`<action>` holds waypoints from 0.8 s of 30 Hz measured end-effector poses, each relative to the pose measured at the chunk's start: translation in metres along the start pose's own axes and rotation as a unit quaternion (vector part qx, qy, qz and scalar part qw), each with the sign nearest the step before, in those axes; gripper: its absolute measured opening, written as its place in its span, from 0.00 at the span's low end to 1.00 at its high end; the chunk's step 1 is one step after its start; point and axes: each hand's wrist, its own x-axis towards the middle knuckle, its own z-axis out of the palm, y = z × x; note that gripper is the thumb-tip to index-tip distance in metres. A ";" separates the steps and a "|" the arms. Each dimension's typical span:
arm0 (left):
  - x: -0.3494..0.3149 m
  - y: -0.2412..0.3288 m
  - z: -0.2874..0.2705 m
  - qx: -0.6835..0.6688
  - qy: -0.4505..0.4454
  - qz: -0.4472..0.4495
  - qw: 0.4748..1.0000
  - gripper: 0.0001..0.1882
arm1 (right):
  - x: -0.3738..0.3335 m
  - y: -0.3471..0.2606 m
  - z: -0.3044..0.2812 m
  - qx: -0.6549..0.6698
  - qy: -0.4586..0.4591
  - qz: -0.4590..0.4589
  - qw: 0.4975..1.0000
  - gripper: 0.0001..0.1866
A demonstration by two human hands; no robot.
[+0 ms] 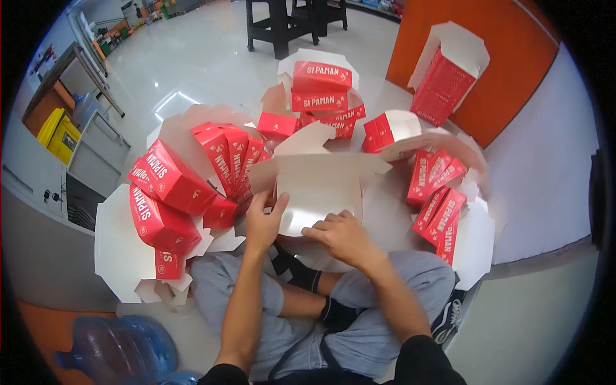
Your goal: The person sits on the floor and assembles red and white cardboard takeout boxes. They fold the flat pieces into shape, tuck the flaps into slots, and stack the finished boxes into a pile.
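In front of my crossed legs stands a folding paper food box (319, 192), its white inside facing up and its flaps spread at the far side and to both sides. My left hand (264, 224) grips its left wall, thumb along the inner side and fingers around the outside. At the near edge, my right hand (343, 236) is closed with its fingers bent over the rim. The underside of the box is hidden. Red folded boxes lie in stacks around it, the nearest stack of red boxes (239, 157) just beyond my left hand.
More red box stacks sit at left (168, 221), far middle (323, 86) and right (439, 196). A tall stack (444, 83) leans near an orange panel (500, 45). A blue water jug (122, 350) lies at lower left. Black stools (280, 29) stand far off.
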 end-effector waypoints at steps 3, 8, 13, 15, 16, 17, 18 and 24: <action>0.012 0.001 -0.007 0.084 0.016 0.000 0.996 0.19 | 0.000 0.006 0.004 -0.015 0.047 -0.015 0.999 0.18; 0.010 0.006 -0.018 0.225 0.031 0.059 0.972 0.16 | -0.011 0.021 0.011 0.119 0.401 0.183 0.890 0.16; 0.002 0.027 -0.008 0.253 0.045 0.062 0.964 0.19 | -0.019 0.075 0.072 0.703 0.265 0.365 0.550 0.17; -0.009 0.043 0.000 0.262 0.057 0.171 0.948 0.22 | -0.011 0.064 0.076 0.659 0.268 0.371 0.596 0.17; -0.015 0.053 0.005 0.261 0.030 0.239 0.935 0.23 | -0.008 0.060 0.077 0.636 0.268 0.375 0.619 0.18; -0.022 0.065 0.014 0.254 -0.001 0.305 0.918 0.25 | -0.012 0.068 0.093 0.616 0.317 0.311 0.651 0.19; -0.028 0.077 0.019 0.226 -0.085 0.315 0.918 0.27 | -0.012 0.068 0.093 0.630 0.295 0.311 0.648 0.20; -0.025 0.087 0.057 0.232 -0.312 0.303 0.870 0.27 | -0.020 0.079 0.089 0.673 0.249 0.292 0.632 0.24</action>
